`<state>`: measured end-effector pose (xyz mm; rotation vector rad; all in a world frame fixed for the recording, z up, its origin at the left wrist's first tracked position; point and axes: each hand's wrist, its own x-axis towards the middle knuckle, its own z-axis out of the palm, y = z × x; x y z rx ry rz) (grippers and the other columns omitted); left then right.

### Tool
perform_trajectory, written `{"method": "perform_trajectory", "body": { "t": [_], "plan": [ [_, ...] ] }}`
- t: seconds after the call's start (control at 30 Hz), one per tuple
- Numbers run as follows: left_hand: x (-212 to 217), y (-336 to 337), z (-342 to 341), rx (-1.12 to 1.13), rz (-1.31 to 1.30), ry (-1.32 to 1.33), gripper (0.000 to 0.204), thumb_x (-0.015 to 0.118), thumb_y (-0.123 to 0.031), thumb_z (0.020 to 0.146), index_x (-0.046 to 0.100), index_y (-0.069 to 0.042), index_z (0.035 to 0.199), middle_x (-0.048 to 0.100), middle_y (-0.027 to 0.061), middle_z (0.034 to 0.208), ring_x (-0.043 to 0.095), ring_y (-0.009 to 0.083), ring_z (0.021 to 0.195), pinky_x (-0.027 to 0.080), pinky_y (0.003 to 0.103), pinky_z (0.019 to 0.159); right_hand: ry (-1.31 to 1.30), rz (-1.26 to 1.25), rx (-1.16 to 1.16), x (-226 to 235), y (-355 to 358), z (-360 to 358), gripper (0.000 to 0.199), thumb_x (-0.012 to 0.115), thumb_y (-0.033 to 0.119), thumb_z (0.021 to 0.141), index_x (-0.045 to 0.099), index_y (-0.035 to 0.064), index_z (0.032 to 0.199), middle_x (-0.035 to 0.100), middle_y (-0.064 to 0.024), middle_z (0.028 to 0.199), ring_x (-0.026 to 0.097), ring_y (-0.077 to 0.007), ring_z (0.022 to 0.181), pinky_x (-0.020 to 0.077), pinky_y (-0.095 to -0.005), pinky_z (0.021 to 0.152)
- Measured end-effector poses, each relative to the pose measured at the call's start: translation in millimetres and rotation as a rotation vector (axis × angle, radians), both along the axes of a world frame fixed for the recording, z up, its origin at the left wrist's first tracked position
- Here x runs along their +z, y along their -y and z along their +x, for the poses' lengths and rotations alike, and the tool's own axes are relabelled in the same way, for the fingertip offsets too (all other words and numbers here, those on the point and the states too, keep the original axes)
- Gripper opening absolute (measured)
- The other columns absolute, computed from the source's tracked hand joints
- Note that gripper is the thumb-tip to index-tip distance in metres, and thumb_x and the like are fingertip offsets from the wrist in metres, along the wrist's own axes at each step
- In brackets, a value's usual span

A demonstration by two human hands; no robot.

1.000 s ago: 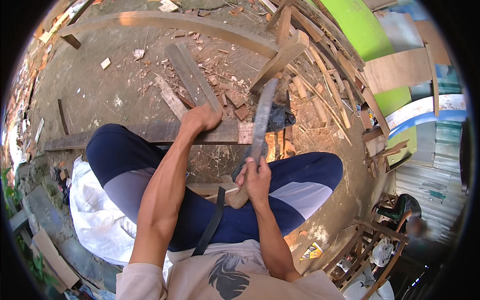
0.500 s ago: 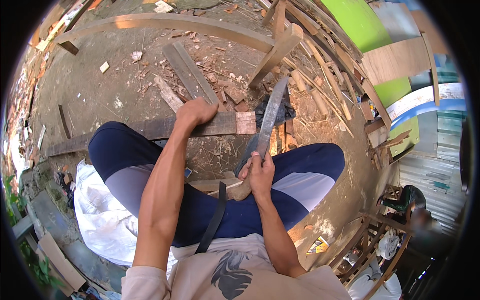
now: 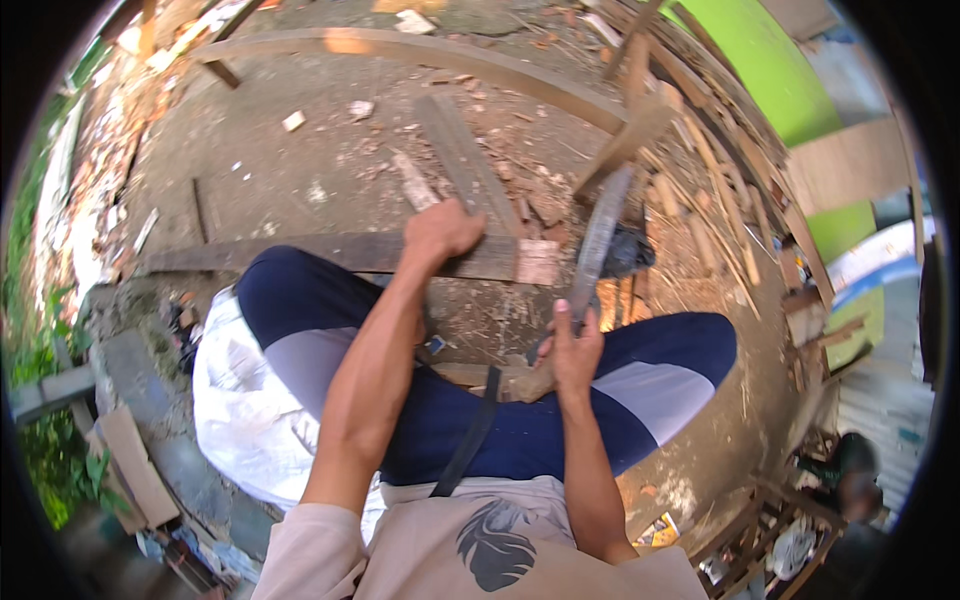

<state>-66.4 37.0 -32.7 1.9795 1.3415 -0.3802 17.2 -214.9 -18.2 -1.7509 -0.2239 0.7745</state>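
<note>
My left hand (image 3: 445, 236) is closed over a long dark wooden plank (image 3: 345, 252), pressing on it near its right end. That end of the plank (image 3: 538, 262) is pale, freshly cut-looking wood. My right hand (image 3: 577, 352) grips a machete (image 3: 604, 225), whose long grey blade points up and away from me, to the right of the plank's end and apart from it. The machete's wooden handle (image 3: 533, 386) shows below the fist, over my lap. Just right of the blade lies a crumpled black plastic bag (image 3: 627, 252). How the left fingers wrap underneath is hidden.
Beyond the plank, a grey board (image 3: 455, 150) lies among wood chips. A long raised beam (image 3: 470, 62) crosses the far side, joined to a slanted post (image 3: 625, 150). Timber (image 3: 710, 190) is piled at right. A white sack (image 3: 240, 400) lies at left; another person (image 3: 855, 475) is at lower right.
The whole view has swung left, so everything sits farther right in it. My left hand keeps its place on the plank, and the machete stays in my right hand at nearly the same angle.
</note>
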Motion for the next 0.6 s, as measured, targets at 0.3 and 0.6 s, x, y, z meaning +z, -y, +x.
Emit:
{"method": "perform_trajectory", "body": {
  "t": [0.3, 0.6],
  "plan": [
    [10.2, 30.7, 19.3, 0.037, 0.01, 0.097, 0.068, 0.046, -0.054, 0.094, 0.071, 0.007, 0.11, 0.07, 0.0292, 0.111, 0.068, 0.0416, 0.108, 0.051, 0.047, 0.097, 0.011, 0.061, -0.044, -35.5, -27.0, 34.0, 0.029, 0.072, 0.021, 0.094, 0.053, 0.0012, 0.103, 0.058, -0.0066, 0.073, 0.054, -0.0137, 0.043, 0.0451, -0.0292, 0.037],
    [17.6, 37.7, 63.7, -0.068, -0.058, 0.19, 0.085, 0.033, -0.07, 0.096, 0.074, 0.003, 0.107, 0.071, 0.029, 0.106, 0.068, 0.0437, 0.107, 0.05, 0.047, 0.097, 0.08, 0.038, -0.104, -15.5, -23.3, 79.4, 0.027, 0.072, 0.018, 0.094, 0.051, 0.004, 0.104, 0.06, -0.0063, 0.077, 0.055, -0.0138, 0.044, 0.0452, -0.0293, 0.038]
  ]
}}
